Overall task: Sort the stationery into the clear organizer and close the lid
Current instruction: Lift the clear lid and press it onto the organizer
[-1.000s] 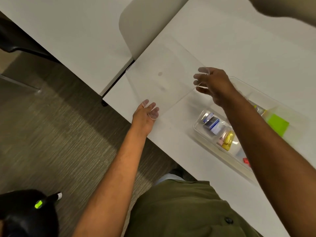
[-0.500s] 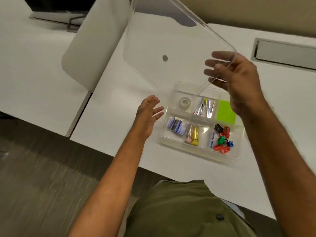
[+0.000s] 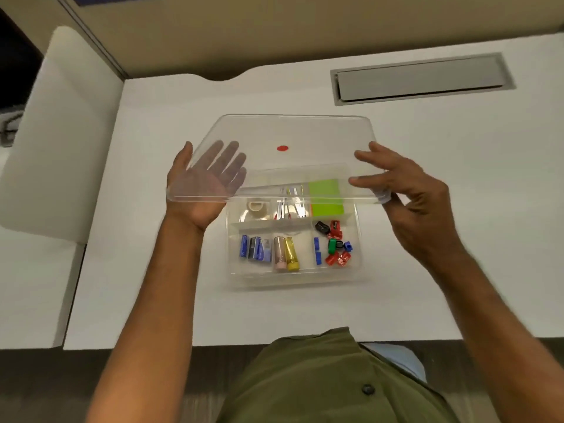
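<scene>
A clear lid (image 3: 305, 138) with a red dot hangs above the far half of the clear organizer (image 3: 293, 277), tilted toward me. My left hand (image 3: 201, 184) lies flat under its left corner, palm up. My right hand (image 3: 406, 196) pinches the lid's right front corner. The organizer stands on the white table (image 3: 457, 239) and holds a tape roll (image 3: 255, 206), clips (image 3: 288, 209), green sticky notes (image 3: 326, 199), blue staple boxes (image 3: 254, 247), pink and yellow tubes (image 3: 287, 253) and several small sharpeners (image 3: 335, 247).
A grey cable hatch (image 3: 421, 77) is set in the table at the far right. A white chair back (image 3: 58, 132) stands to the left. A beige partition (image 3: 274, 32) runs behind the table. My green shirt (image 3: 320, 380) is at the near edge.
The lid has come down from high at the left to just above the organizer. My left hand went from free to supporting the lid's left corner. The view swung to face the table.
</scene>
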A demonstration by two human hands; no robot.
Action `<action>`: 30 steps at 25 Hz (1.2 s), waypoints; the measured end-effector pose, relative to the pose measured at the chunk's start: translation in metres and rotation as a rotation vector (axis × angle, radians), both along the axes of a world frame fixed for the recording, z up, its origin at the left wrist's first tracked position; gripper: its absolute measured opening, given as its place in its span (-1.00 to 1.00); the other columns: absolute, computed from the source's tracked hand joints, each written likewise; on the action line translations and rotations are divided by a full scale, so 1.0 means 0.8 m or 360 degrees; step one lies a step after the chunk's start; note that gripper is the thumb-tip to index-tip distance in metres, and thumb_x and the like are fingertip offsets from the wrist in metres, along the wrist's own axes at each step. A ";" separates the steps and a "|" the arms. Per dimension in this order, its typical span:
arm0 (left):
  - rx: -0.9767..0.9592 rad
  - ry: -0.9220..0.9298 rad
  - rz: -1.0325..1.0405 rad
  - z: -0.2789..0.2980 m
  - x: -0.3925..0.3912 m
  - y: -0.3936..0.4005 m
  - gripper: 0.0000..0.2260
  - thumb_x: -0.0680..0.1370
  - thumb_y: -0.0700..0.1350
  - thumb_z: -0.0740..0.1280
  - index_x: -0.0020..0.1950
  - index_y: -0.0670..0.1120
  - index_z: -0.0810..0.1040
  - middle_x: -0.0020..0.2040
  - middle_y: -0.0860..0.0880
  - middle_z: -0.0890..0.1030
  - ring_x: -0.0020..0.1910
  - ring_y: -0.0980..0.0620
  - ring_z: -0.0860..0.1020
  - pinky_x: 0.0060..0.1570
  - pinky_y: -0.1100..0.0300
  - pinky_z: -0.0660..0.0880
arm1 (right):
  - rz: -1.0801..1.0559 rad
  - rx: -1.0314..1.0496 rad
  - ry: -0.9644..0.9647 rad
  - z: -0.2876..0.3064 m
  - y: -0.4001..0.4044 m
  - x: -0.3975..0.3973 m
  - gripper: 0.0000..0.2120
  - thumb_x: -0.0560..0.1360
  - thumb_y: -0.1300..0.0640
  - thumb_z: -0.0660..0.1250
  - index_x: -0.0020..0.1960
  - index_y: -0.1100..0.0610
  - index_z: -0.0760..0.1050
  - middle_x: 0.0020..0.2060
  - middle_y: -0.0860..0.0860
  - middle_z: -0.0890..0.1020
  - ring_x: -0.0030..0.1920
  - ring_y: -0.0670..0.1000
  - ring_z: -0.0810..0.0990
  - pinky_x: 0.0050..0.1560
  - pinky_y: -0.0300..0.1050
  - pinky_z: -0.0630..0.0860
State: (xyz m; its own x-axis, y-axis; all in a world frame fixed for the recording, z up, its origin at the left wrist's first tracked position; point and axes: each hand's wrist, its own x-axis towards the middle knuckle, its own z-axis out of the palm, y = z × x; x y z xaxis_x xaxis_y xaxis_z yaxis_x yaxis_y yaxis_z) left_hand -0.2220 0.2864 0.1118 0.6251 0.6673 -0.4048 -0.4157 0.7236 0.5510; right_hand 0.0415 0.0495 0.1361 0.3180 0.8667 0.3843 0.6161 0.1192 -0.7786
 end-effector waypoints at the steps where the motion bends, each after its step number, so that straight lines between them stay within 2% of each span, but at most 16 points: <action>1: 0.0028 0.0097 -0.0037 -0.003 0.002 -0.001 -0.60 0.67 0.09 0.15 0.43 -0.07 0.42 0.42 -0.12 0.53 0.28 -0.13 0.59 0.27 -0.01 0.54 | -0.0053 -0.0029 -0.0030 -0.013 -0.015 0.002 -0.57 0.50 0.53 0.25 0.16 0.12 0.66 0.38 0.06 0.56 0.51 0.06 0.39 0.46 -0.11 0.38; 3: 0.0206 0.0448 -0.0120 -0.018 0.003 -0.009 -0.65 0.66 -0.06 0.18 0.44 -0.03 0.46 0.34 -0.05 0.61 0.19 -0.06 0.64 0.18 0.06 0.57 | -0.0188 -0.0098 -0.0046 -0.040 -0.046 0.005 -0.49 0.47 0.53 0.23 0.17 0.04 0.66 0.43 0.03 0.52 0.54 0.06 0.35 0.46 -0.15 0.37; 5: 0.0492 0.0936 -0.0170 -0.038 0.001 -0.027 -0.67 0.66 -0.11 0.20 0.42 0.02 0.50 0.27 0.03 0.66 0.17 -0.01 0.64 0.18 0.07 0.51 | -0.0256 -0.0244 -0.0061 -0.067 -0.073 0.000 -0.42 0.45 0.58 0.23 0.19 0.00 0.65 0.46 -0.01 0.48 0.55 0.02 0.33 0.47 -0.14 0.37; 8: 0.0708 0.1417 -0.0120 -0.073 -0.007 -0.061 -0.65 0.65 -0.17 0.19 0.40 0.07 0.53 0.33 0.13 0.59 0.31 0.09 0.51 0.36 0.04 0.38 | -0.0216 -0.0523 -0.0177 -0.106 -0.097 -0.018 -0.38 0.46 0.60 0.25 0.27 0.00 0.62 0.51 0.00 0.42 0.57 -0.01 0.29 0.45 0.00 0.44; 10: 0.0742 0.1546 -0.0067 -0.093 -0.015 -0.079 -0.63 0.66 -0.19 0.18 0.42 0.09 0.51 0.44 0.13 0.47 0.39 0.15 0.43 0.47 0.10 0.31 | -0.0170 -0.0662 -0.0251 -0.127 -0.101 -0.025 -0.37 0.47 0.58 0.25 0.33 0.01 0.58 0.54 0.02 0.37 0.58 0.01 0.28 0.42 0.05 0.47; 12: 0.0756 0.1640 0.0022 -0.108 -0.021 -0.085 -0.64 0.67 -0.19 0.19 0.44 0.05 0.49 0.46 0.07 0.41 0.40 0.11 0.42 0.48 0.10 0.31 | -0.0121 -0.0768 -0.0292 -0.140 -0.100 -0.027 -0.34 0.48 0.56 0.27 0.40 -0.03 0.50 0.58 0.00 0.29 0.58 0.01 0.27 0.42 0.00 0.47; 15: 0.0784 0.1693 0.0024 -0.121 -0.025 -0.086 -0.67 0.68 -0.14 0.16 0.42 0.07 0.48 0.28 0.02 0.43 0.39 -0.09 0.46 0.45 -0.02 0.39 | -0.0006 -0.0879 -0.0382 -0.154 -0.096 -0.030 -0.22 0.46 0.55 0.28 0.48 -0.12 0.38 0.62 -0.05 0.17 0.59 0.00 0.24 0.38 -0.06 0.47; 17: 0.0848 0.1715 0.0001 -0.124 -0.028 -0.086 -0.66 0.70 -0.09 0.13 0.41 0.20 0.47 0.20 0.05 0.46 0.30 -0.07 0.51 0.34 0.00 0.47 | 0.0075 -0.0955 -0.0464 -0.157 -0.093 -0.034 -0.14 0.43 0.55 0.33 0.52 -0.17 0.28 0.64 -0.06 0.10 0.58 0.05 0.26 0.35 -0.06 0.47; 19: 0.0968 0.1724 -0.0047 -0.130 -0.032 -0.087 -0.64 0.70 -0.14 0.10 0.21 0.30 0.54 0.04 0.07 0.50 0.06 -0.02 0.53 0.09 0.10 0.51 | 0.0092 -0.1025 -0.0484 -0.157 -0.088 -0.037 -0.12 0.42 0.50 0.39 0.52 -0.19 0.24 0.64 -0.03 0.09 0.55 0.11 0.32 0.32 -0.06 0.46; 21: 0.1081 0.1785 -0.0115 -0.141 -0.033 -0.085 -0.66 0.65 -0.23 0.06 0.06 0.13 0.55 -0.09 0.01 0.49 -0.13 -0.05 0.45 -0.09 0.15 0.41 | 0.0019 -0.1033 -0.0450 -0.155 -0.081 -0.039 -0.24 0.46 0.44 0.40 0.48 -0.15 0.31 0.62 0.02 0.19 0.51 0.15 0.38 0.30 0.00 0.51; 23: 0.1052 0.1921 -0.0115 -0.145 -0.028 -0.082 -0.69 0.64 -0.25 0.05 0.17 0.00 0.53 -0.02 -0.07 0.48 -0.07 -0.14 0.47 -0.02 0.09 0.43 | -0.0127 -0.1021 -0.0382 -0.152 -0.070 -0.043 -0.46 0.53 0.34 0.37 0.41 -0.06 0.42 0.56 0.06 0.31 0.47 0.16 0.43 0.28 0.10 0.56; 25: 0.1014 0.2085 -0.0095 -0.147 -0.020 -0.083 -0.61 0.65 -0.23 0.06 0.43 0.02 0.43 0.18 -0.11 0.46 0.14 -0.10 0.50 0.14 0.05 0.44 | -0.0248 -0.0989 -0.0322 -0.153 -0.051 -0.049 -0.60 0.57 0.21 0.36 0.38 0.01 0.45 0.52 0.07 0.38 0.45 0.15 0.43 0.26 0.16 0.60; 27: 0.1159 0.2247 -0.0083 -0.148 -0.010 -0.090 -0.50 0.64 -0.26 0.09 0.58 0.01 0.26 0.29 -0.15 0.41 0.21 -0.09 0.49 0.11 0.10 0.41 | -0.0280 -0.1008 -0.0330 -0.158 -0.024 -0.055 -0.58 0.61 0.05 0.33 0.44 0.03 0.39 0.54 0.08 0.32 0.52 0.14 0.32 0.35 0.16 0.52; 30: 0.1597 0.2432 -0.0120 -0.152 -0.003 -0.104 -0.43 0.62 -0.31 0.17 0.61 0.00 0.20 0.25 -0.15 0.40 0.08 -0.12 0.53 -0.13 0.09 0.47 | -0.0318 -0.1123 -0.0381 -0.171 0.024 -0.056 -0.44 0.63 -0.14 0.21 0.57 0.01 0.21 0.63 0.10 0.10 0.63 0.21 0.05 0.49 0.17 0.29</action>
State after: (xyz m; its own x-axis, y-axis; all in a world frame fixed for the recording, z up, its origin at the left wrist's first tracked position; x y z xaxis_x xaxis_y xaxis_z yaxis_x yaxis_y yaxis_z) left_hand -0.2246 0.2031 -0.0102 0.1713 0.9807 -0.0947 0.8237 -0.0898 0.5599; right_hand -0.0032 0.0687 -0.0008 0.4722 0.8669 -0.1598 0.7348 -0.4872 -0.4719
